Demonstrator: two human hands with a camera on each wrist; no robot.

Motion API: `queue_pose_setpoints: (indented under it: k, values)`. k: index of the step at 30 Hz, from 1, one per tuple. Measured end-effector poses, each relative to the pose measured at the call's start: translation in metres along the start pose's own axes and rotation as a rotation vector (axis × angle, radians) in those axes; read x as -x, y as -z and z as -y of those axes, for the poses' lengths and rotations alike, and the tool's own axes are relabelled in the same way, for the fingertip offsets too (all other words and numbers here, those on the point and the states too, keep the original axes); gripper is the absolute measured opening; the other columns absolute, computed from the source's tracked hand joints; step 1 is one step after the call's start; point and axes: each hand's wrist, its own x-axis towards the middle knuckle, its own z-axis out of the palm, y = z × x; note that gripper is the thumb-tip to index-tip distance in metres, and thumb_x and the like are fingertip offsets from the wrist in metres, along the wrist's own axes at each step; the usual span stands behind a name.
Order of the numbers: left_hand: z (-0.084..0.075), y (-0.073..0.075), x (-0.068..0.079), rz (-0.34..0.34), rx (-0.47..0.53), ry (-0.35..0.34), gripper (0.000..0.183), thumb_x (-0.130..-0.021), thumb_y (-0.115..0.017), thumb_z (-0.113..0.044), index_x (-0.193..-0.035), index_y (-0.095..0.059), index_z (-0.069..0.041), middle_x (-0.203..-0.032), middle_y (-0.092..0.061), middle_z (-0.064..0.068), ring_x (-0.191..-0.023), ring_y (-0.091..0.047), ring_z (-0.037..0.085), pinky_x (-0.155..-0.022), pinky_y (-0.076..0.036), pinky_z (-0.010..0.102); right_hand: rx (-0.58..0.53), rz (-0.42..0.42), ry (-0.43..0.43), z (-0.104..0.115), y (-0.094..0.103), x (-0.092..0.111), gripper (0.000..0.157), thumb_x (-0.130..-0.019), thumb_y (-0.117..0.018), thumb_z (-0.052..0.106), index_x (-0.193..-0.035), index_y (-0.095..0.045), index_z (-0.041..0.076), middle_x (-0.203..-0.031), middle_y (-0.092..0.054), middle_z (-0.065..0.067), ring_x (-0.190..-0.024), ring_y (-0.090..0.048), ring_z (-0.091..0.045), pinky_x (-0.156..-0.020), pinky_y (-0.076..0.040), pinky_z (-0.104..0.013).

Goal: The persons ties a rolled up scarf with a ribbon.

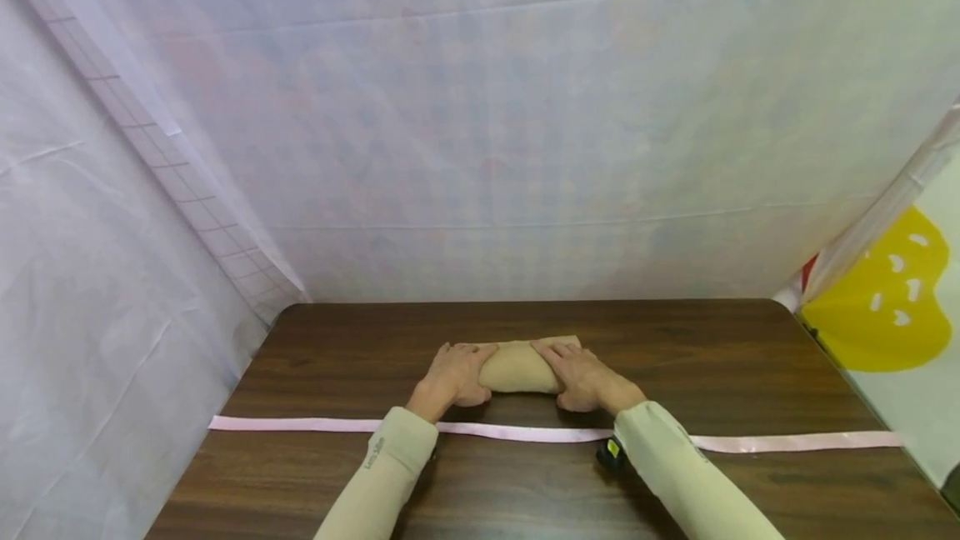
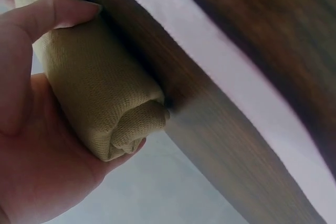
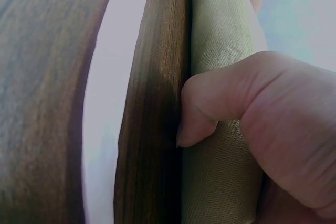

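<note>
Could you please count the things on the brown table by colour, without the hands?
Tan: 1, the rolled cloth, held by the left hand and the right hand.
Pink: 1, the ribbon.
Total: 2 on the table.

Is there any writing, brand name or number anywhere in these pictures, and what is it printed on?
Small grey lettering runs along the left sleeve near the wrist in the head view: too small and blurred to read.
The yellow shape with white marks on the sheet at the right is a picture, not text.
The rolled tan cloth, pink ribbon and wooden table: no writing visible.
</note>
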Motion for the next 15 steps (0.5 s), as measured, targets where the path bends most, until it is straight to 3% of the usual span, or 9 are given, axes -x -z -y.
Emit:
queue_pose_setpoints:
  k: [7, 15]
  values:
    - [-0.0015, 0.002, -0.0004, -0.023, -0.048, -0.026, 0.077, -0.076, -0.075, -0.03, -0.146, -0.048, -0.021, -0.136, -0.06, 0.006, -0.124, -0.057, 0.027, -0.109, -0.038, 0.049, -0.009, -0.011, 0.024, 0.0008, 0.002, 0.0037, 0.09, -0.07, -0.075, -0.001, -0.15, -0.033, 0.0, -0.141, -0.047, -0.024, -0.13, -0.044, -0.044, -0.105, -0.036, -0.063]
    - [-0.0018, 0.0033, 0.0004, -0.079, -0.116, -0.052, 0.07, -0.071, -0.076, -0.019, -0.138, -0.056, -0.019, -0.119, -0.068, 0.005, -0.103, -0.066, 0.023, -0.086, -0.053, 0.039, -0.054, -0.012, 0.026, 0.0022, 0.0017, 0.0062, 0.091, -0.071, -0.074, -0.007, -0.151, -0.032, 0.003, -0.145, -0.045, -0.023, -0.131, -0.044, -0.044, -0.104, -0.039, -0.062]
